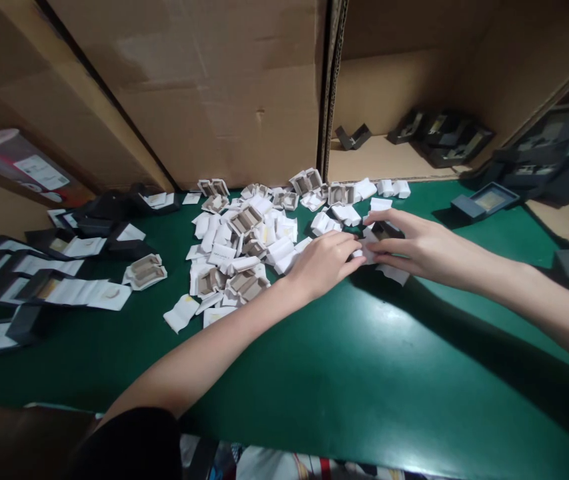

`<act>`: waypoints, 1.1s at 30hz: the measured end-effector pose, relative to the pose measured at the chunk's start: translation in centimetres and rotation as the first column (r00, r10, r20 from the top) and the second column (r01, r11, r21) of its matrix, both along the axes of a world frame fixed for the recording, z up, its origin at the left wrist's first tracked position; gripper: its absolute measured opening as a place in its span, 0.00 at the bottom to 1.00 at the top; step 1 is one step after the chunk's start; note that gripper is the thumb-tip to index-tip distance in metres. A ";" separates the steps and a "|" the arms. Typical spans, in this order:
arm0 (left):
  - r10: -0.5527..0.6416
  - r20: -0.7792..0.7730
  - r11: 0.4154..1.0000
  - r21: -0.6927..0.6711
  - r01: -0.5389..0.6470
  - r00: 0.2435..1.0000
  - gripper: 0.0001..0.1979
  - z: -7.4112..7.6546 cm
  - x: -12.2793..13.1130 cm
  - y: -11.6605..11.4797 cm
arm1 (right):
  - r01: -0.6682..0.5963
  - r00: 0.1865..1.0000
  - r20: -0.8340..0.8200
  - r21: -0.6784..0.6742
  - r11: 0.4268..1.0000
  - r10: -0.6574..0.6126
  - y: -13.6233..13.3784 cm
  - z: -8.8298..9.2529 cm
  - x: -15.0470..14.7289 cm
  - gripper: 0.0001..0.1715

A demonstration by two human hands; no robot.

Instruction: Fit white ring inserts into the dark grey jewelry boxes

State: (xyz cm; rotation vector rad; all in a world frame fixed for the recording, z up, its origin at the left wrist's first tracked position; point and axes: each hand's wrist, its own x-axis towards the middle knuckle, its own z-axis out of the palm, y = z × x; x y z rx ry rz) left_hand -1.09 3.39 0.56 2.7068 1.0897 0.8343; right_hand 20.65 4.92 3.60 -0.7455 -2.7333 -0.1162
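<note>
Near the back middle of the green table, both of my hands meet over a small black box (387, 230) with white paper around it. My right hand (417, 248) is curled about the box from the right, thumb and fingers on either side. My left hand (322, 263) comes in from the left, its fingertips pinched at a white folded paper piece (368, 248) beside the box. The fingers partly hide both things. Left of my hands spreads a loose pile of white folded paper inserts (224, 253), some showing brown insides.
Open black boxes with white inserts (77, 247) crowd the table's left side. One black box (484, 200) lies at right on the green table (414, 400). Cardboard boxes (244, 87) stand along the back; the right one holds black boxes (449, 137). A red-and-white package (24, 167) leans at far left.
</note>
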 end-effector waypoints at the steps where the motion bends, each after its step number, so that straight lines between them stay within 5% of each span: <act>1: -0.019 -0.015 1.000 0.008 0.019 1.000 0.09 0.0 0.0 0.1 | -0.011 1.000 -0.006 -0.009 1.000 0.011 0.2 -0.1 0.0 0.16; 10: -0.004 -0.256 1.000 0.023 0.010 0.967 0.08 1.3 0.5 0.0 | 0.016 0.999 -0.045 0.089 0.996 -0.012 0.2 -0.7 -0.2 0.13; 17: 0.060 -0.288 0.993 0.111 -0.029 0.956 0.02 1.7 0.9 -0.5 | 0.050 0.993 -0.108 0.067 0.996 -0.043 -0.3 -0.9 -0.5 0.11; 23: 0.055 -0.252 0.989 0.148 -0.018 0.966 0.08 0.7 0.9 -0.7 | 0.037 0.995 -0.091 0.050 0.998 -0.033 -0.4 -1.6 -0.1 0.08; 33: 0.093 -0.244 0.917 0.399 0.013 0.965 0.13 -0.9 0.8 -1.4 | -0.056 0.993 -0.100 0.072 0.996 0.063 -0.1 -1.9 0.7 0.08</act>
